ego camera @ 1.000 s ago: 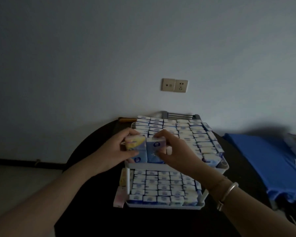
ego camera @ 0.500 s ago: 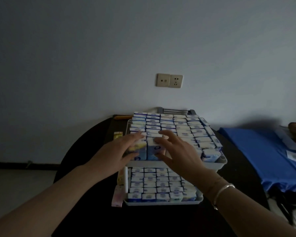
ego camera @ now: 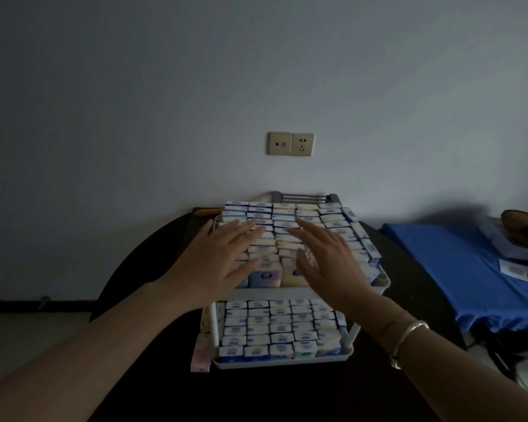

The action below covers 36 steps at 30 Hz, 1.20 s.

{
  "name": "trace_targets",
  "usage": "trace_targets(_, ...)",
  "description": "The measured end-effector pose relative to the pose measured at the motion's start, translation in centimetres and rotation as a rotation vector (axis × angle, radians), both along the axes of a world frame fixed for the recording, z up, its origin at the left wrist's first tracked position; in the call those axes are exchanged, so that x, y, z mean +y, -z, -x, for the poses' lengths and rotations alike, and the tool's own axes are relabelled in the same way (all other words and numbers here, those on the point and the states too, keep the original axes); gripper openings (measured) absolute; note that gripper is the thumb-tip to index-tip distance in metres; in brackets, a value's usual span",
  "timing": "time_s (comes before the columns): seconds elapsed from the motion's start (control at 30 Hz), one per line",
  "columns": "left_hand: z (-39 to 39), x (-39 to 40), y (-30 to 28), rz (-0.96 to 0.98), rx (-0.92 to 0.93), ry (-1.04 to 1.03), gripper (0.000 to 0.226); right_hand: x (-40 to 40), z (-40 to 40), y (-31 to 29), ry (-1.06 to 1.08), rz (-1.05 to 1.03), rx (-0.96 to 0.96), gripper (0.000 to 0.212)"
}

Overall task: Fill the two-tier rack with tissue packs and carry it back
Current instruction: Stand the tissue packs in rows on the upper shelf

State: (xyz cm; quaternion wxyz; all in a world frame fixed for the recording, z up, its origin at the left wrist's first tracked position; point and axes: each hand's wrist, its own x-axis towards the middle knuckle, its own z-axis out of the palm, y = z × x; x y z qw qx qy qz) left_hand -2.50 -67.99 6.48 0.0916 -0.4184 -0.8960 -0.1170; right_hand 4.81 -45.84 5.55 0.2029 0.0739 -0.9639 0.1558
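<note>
A white two-tier rack [ego camera: 381,283] stands on a dark round table [ego camera: 287,397]. Both tiers are packed with several rows of small blue-and-white tissue packs [ego camera: 305,216]; more fill the lower tier [ego camera: 279,328]. My left hand [ego camera: 214,263] lies flat, fingers straight, on the upper tier's left packs. My right hand [ego camera: 329,263], a bracelet at its wrist, lies flat on the packs to the right. Neither hand grips anything. Two packs [ego camera: 264,277] stand at the upper tier's front edge between my hands.
A loose pink pack [ego camera: 201,354] leans at the rack's lower left corner. A blue-covered surface [ego camera: 457,269] with papers lies to the right. A grey wire rack [ego camera: 305,197] stands behind, against the wall with a socket plate [ego camera: 290,144].
My hands let go of the two packs they held at the upper tier's front and spread flat over the top packs. The view dropped slightly.
</note>
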Motion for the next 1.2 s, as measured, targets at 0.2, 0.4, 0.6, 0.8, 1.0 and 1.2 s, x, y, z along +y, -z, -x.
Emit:
trace_targets(0.2,-0.4,9.2,-1.6,-0.131,0.025,0.072,0.052,8.5,0.6,-1.5,0.137,0.263,0.062,0.035)
trace_targets(0.4,0.6,22.8,-1.8,-0.173,-0.001,0.088,0.032,20.7,2.2,1.2,0.216,0.344,-0.019,0.036)
trace_targets(0.6,1.7,36.4,-0.7,-0.078,-0.199,-0.1,0.024,33.4,5.9,6.2,0.132,0.334,-0.229,0.038)
trace_targets(0.8,4.0,42.7,3.8,0.106,-0.536,-0.541,0.038,39.0,11.6,11.0,-0.092,0.236,-0.474,0.037)
trace_targets(1.0,3.5,43.2,13.2,0.29,-0.626,-0.73,0.036,38.1,16.6,16.0,-0.342,0.187,-0.534,0.041)
trace_targets(1.2,3.2,39.9,18.2,0.723,-0.315,-0.691,0.054,36.8,21.1,20.1,-0.528,0.074,-0.585,0.044)
